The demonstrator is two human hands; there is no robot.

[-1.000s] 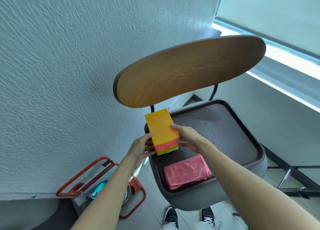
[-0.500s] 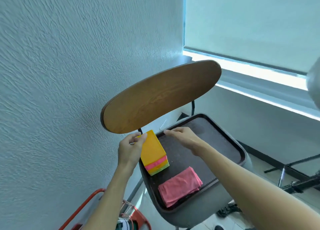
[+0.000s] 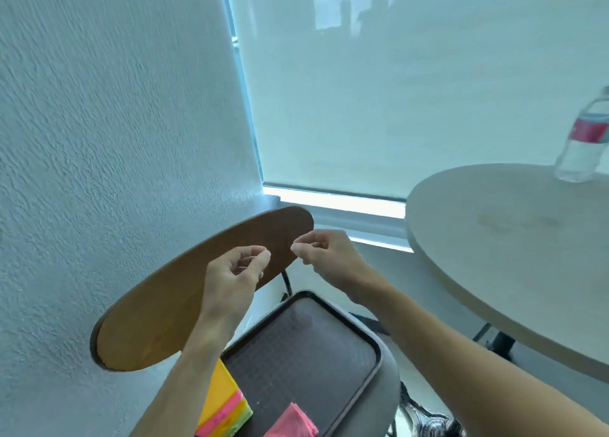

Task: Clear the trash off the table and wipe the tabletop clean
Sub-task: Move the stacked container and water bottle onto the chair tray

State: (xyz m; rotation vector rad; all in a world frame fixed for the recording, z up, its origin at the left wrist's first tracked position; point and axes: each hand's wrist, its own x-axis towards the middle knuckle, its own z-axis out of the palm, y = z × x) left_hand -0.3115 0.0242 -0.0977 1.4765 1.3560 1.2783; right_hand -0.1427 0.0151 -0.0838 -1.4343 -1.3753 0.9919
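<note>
A round beige table [image 3: 514,255] stands at the right, and a clear plastic water bottle [image 3: 583,140] with a red label is upright on its far edge. A faint stain [image 3: 514,220] marks the tabletop. My left hand [image 3: 234,278] and my right hand [image 3: 326,255] are raised in front of the chair's wooden backrest [image 3: 184,291], fingers loosely curled, nothing in them. Below, a dark tray [image 3: 372,354] lies on the chair seat with a stack of coloured sponges [image 3: 224,407] and a folded pink cloth [image 3: 293,423] in it.
A textured white wall fills the left side. A window with a drawn roller blind [image 3: 395,90] lies ahead. The table's dark pedestal [image 3: 501,342] stands under the tabletop, close to the chair's grey seat [image 3: 390,380].
My left hand let go of the sponge stack, which stays on the tray. Both hands rose empty in front of the backrest. The view turned up and right, bringing in the table and bottle.
</note>
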